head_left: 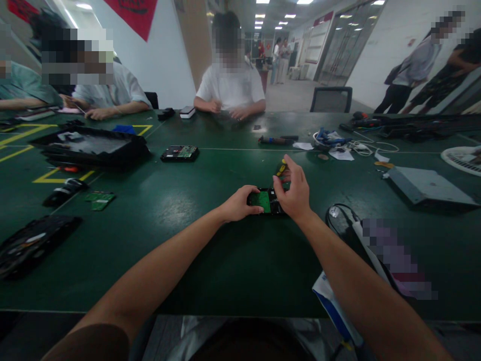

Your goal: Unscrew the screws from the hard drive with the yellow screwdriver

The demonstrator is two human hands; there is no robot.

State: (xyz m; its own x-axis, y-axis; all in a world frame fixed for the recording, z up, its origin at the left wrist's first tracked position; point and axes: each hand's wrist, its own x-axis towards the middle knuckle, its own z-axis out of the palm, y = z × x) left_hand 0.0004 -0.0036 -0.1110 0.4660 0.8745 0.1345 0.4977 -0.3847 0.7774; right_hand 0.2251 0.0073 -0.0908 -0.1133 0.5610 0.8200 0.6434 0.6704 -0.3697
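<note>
A small black device with an exposed green circuit board point(264, 201) lies on the table in front of me. My left hand point(244, 203) grips its left end, thumb along the near edge and fingers over the far edge. In my right hand point(295, 190) is a screwdriver with a yellow and black handle point(281, 168), pinched between thumb and fingers above the device's right part. The screwdriver is tilted, and its tip is too small to make out. The right hand partly hides the device's right end.
On the green table point(210, 260) stand a black tray point(90, 145) and another board-bearing device point(180, 153). Loose green boards point(100, 199) lie at left. A grey metal box point(428, 183) and a cable point(330, 215) are at right. A person point(231, 85) sits opposite.
</note>
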